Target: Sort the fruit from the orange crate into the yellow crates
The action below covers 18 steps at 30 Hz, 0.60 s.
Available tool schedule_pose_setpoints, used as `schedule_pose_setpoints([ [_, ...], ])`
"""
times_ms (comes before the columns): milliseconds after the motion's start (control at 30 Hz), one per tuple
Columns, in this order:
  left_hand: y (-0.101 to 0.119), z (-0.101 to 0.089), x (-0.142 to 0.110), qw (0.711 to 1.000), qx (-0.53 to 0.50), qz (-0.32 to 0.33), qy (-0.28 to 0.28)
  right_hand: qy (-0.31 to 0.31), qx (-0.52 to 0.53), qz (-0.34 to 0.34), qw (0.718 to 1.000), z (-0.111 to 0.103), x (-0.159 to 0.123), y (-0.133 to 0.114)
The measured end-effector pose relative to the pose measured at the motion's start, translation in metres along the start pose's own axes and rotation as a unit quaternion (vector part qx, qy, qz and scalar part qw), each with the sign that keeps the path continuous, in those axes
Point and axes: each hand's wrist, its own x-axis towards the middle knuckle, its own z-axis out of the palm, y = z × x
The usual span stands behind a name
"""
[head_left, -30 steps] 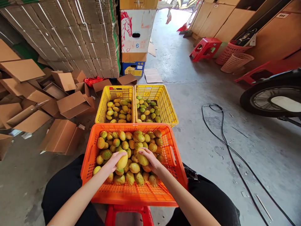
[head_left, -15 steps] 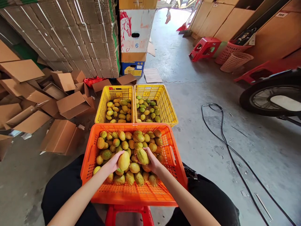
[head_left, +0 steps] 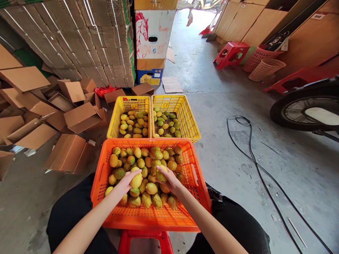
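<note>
My left hand [head_left: 129, 182] is closed round a smooth yellow oval fruit [head_left: 136, 180], its exact kind unclear. Facing it, my right hand [head_left: 169, 180] grips a yellow-green oval fruit [head_left: 161, 175], thumb across the top. Both hands are just above an orange plastic crate [head_left: 196, 201], where several more yellow and green fruits [head_left: 151, 188] lie loose in a heap, some with ridged or spotted skin. A red plastic stool [head_left: 164, 240] shows beneath the crate, between my knees.
Beyond the orange crate stand two yellow crates, a left one [head_left: 112, 123] and a right one [head_left: 194, 123], both with fruit inside. Open cardboard boxes [head_left: 79, 116] lie scattered at left. A black cable [head_left: 255, 160] loops over the floor near a motorbike wheel [head_left: 293, 109].
Both held fruits have turned in my fingers. My right thumb now lies over the top of its fruit, and my left fingers have shifted round theirs.
</note>
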Motion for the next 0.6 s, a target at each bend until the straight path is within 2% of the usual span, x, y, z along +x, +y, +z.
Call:
schedule_pose_setpoints([
  [167,-0.004,-0.004,0.006,0.999,-0.012,0.019,0.030,0.010,-0.033,0.011,0.999,-0.004,0.003,0.001],
  [367,-0.002,0.000,0.005,0.999,-0.048,-0.004,0.024,0.018,0.043,0.048,0.998,-0.001,0.005,0.002],
  [600,0.011,0.008,-0.008,0.994,-0.069,-0.088,0.001,-0.005,0.066,0.082,0.994,-0.001,0.007,-0.001],
])
